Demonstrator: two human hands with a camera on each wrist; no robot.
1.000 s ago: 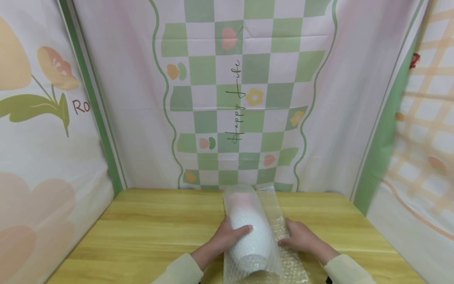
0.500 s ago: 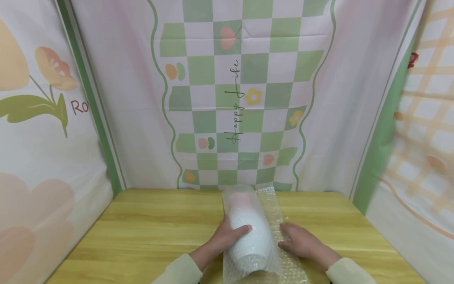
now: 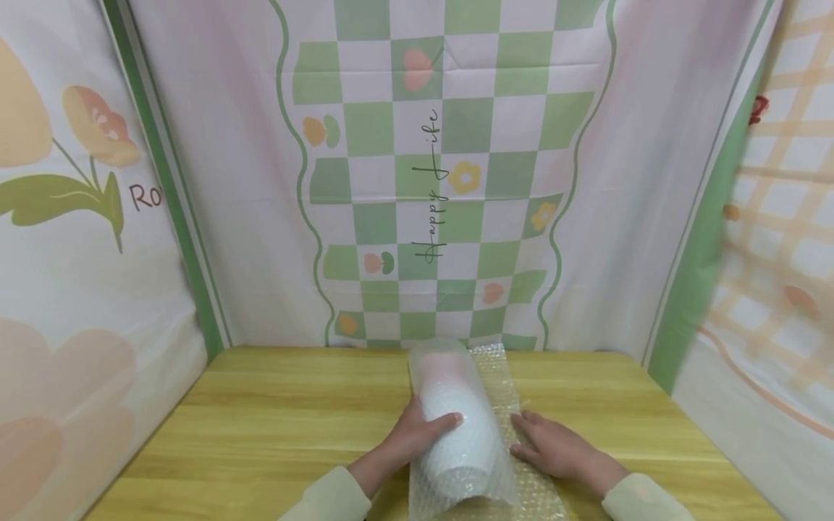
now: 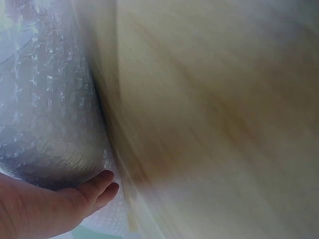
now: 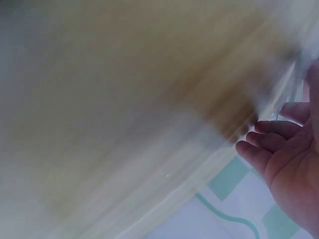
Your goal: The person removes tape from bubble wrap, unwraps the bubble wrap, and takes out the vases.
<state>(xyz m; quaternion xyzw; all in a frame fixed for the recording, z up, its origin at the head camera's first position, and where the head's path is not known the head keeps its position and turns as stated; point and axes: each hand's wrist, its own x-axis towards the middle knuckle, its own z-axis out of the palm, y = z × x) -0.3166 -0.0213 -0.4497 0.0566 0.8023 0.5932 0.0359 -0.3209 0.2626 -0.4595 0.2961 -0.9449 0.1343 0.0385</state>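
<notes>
A rounded white object, pinkish at its far end, lies on its side under bubble wrap [image 3: 498,376] near the table's front; its exact kind is blurred by the wrap. My left hand [image 3: 420,436] grips the wrapped white object [image 3: 459,441] from the left, thumb laid over its top. In the left wrist view, the fingers of the left hand [image 4: 60,206] curve along the wrap's surface. At the right, my right hand [image 3: 554,445] rests on the flat flap of bubble wrap with fingers extended. The right wrist view shows the right hand [image 5: 286,154] with loosely straight fingers beside clear film.
The wood-grain table [image 3: 306,405] extends on both sides of the wrap. Behind it hangs a cloth [image 3: 423,174] with a green-and-white check, and printed curtains [image 3: 72,289] close in the left and right sides.
My right hand has shifted slightly down and left along the bubble wrap flap, its fingers straightening. The left hand and the wrapped object stay in place.
</notes>
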